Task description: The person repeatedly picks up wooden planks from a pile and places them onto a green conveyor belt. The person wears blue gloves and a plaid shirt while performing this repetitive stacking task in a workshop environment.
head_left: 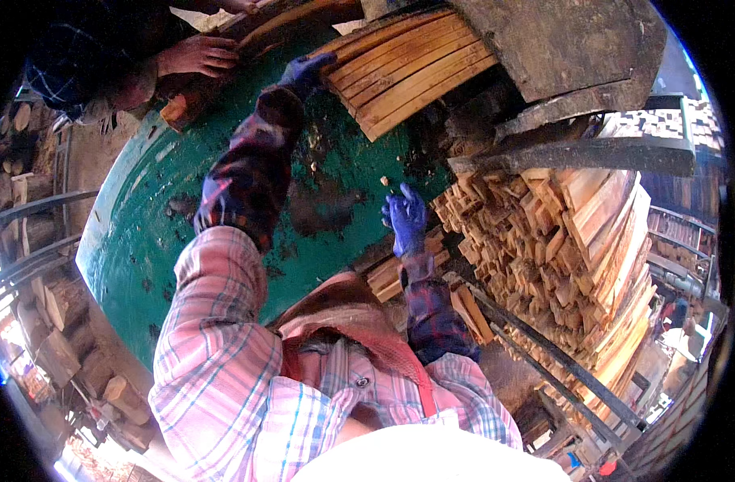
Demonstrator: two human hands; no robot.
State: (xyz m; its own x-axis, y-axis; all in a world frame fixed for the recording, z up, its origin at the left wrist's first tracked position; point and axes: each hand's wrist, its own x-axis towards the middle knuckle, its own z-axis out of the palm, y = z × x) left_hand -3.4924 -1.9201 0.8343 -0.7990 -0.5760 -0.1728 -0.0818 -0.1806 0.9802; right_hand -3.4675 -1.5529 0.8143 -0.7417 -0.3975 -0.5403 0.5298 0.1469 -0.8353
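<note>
My left hand [306, 72], in a blue glove, reaches far forward across the green tabletop [223, 161]. Its fingers close over the left end of the farthest of several sawn wooden boards [416, 68], which lie side by side. My right hand [406, 218], also gloved in blue, is over the right part of the tabletop, holding nothing, its fingers apart and slightly bent. A small wood chip [385, 181] lies just beyond its fingertips. Dark patches and sawdust mark the green surface.
A co-worker's bare hand [197, 56] is at the far left, near a short wood piece [177, 111]. A big stack of wood strips [536, 241] stands on the right, beside a dark metal bar [576, 154]. A brown plate [568, 48] covers the far right; cut logs [58, 353] lie left.
</note>
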